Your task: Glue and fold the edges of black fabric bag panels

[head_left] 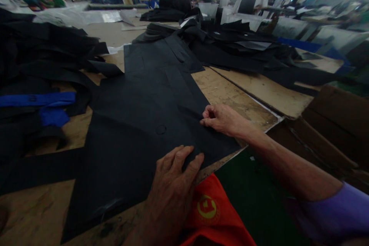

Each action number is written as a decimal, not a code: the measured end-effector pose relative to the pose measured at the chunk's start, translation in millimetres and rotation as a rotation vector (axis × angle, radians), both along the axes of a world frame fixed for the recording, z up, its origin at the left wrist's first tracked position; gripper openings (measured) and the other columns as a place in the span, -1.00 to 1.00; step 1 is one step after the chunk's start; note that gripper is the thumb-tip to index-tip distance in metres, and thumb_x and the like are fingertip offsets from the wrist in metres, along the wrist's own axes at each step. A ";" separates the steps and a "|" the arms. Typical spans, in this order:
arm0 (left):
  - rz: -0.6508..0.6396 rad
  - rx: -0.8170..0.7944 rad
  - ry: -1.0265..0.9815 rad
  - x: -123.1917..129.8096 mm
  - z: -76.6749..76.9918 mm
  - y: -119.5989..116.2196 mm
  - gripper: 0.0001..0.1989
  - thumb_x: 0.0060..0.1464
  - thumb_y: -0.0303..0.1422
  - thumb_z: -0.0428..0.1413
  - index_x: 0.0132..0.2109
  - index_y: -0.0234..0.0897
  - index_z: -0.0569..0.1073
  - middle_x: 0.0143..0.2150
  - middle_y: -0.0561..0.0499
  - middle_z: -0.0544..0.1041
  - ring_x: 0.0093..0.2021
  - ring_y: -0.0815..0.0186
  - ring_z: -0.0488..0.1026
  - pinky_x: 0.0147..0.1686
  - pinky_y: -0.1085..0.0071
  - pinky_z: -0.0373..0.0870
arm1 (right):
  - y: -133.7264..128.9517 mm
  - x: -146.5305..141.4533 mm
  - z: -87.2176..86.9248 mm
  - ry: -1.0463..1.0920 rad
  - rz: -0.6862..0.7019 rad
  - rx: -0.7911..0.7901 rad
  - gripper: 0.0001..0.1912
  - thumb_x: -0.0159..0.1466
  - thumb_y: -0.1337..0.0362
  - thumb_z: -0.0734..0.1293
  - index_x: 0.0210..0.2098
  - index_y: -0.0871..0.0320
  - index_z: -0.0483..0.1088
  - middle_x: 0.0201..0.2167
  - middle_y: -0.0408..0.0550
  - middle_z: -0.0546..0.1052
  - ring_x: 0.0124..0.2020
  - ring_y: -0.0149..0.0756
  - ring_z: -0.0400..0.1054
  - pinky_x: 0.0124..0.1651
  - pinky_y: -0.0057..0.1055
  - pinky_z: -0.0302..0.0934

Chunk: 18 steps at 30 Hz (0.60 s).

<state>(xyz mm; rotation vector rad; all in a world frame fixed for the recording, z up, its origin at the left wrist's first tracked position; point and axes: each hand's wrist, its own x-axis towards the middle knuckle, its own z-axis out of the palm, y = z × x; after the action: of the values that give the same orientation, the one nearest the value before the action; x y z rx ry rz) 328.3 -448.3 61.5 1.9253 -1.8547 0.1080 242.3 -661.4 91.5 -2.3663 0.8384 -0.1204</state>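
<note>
A large sheet of black fabric (129,103) lies over the near part of the wooden table, with a small dark ring-shaped mark (161,129) on its surface. My left hand (174,177) rests on the fabric near the table's front edge, its fingers stretched out and slightly spread. To the right, my right hand (220,118) is at the fabric's right side, thumb and forefinger pinched together. Whatever lies between those fingertips, if anything, is too small to make out. Below my left hand hangs an orange-red cloth (221,215) with a yellow emblem.
Heaped black fabric pieces (43,54) cover the table's left side, with a blue strip (37,100) among them. Another dark heap (236,46) lies at the back right. A brown cardboard box (334,123) stands beside the bare board (265,88) at right.
</note>
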 end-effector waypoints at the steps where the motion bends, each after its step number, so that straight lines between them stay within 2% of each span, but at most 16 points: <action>1: 0.003 -0.002 -0.005 0.0 0.8 0.0 -0.66 0.19 -0.48 -0.12 0.07 -0.19 0.36 0.05 -0.11 0.39 0.05 0.12 0.30 -0.10 0.13 0.36 | -0.6 0.5 -0.4 0.000 -0.007 0.008 -0.86 0.09 0.21 0.30 -0.52 0.10 0.28 -0.68 -0.27 0.31 -0.64 -0.48 0.16 -0.60 -0.48 -0.08; 9: 0.084 -0.069 0.022 0.0 -1.1 1.7 -0.69 0.20 -0.49 -0.10 0.07 -0.32 0.32 0.03 -0.14 0.40 0.03 0.19 0.33 -0.06 0.18 0.42 | -10.7 1.8 -7.9 -0.015 -0.021 0.135 -0.84 0.10 0.19 0.29 -0.50 0.10 0.23 -0.69 -0.28 0.29 -0.71 -0.49 0.17 -0.68 -0.52 -0.02; 18: 0.096 -0.078 0.037 -0.7 -2.0 -1.4 -0.71 0.18 -0.52 -0.08 0.04 -0.36 0.33 0.01 -0.17 0.38 0.03 0.17 0.32 -0.06 0.14 0.43 | -15.3 0.5 -9.6 -0.042 -0.003 0.199 -0.83 0.09 0.19 0.31 -0.51 0.11 0.23 -0.69 -0.28 0.29 -0.72 -0.49 0.17 -0.68 -0.52 0.03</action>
<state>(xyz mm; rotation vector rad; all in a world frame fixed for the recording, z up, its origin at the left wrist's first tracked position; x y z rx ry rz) 327.5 -449.7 59.6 1.9491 -1.7091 0.1719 242.7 -676.7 81.9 -2.1689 0.7952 -0.0837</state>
